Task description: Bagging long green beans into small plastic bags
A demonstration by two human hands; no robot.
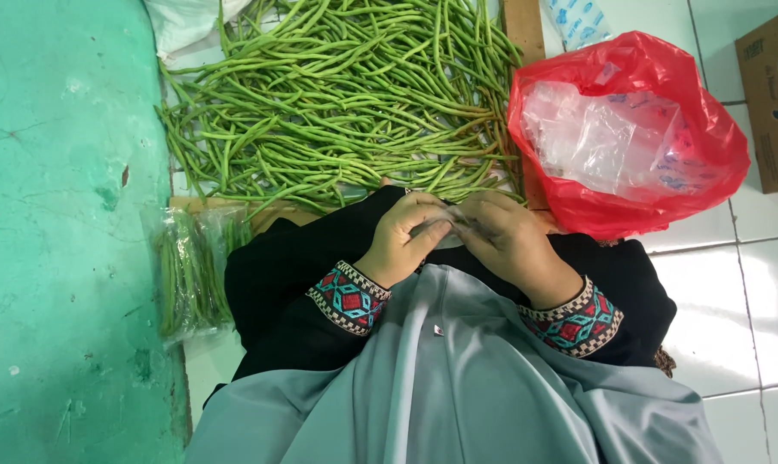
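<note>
We see the left hand (404, 236) and right hand (509, 241) together pinching a small clear plastic bag (447, 225), held between them just below the long-bean pile (337, 94).

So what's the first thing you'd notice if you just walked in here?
Probably the big heap of long green beans spread across the top, just beyond the person's lap. Next, the bright red plastic bag on the right, with clear bags inside. In the middle, the left hand and right hand meet, pinching something small and clear.
</note>
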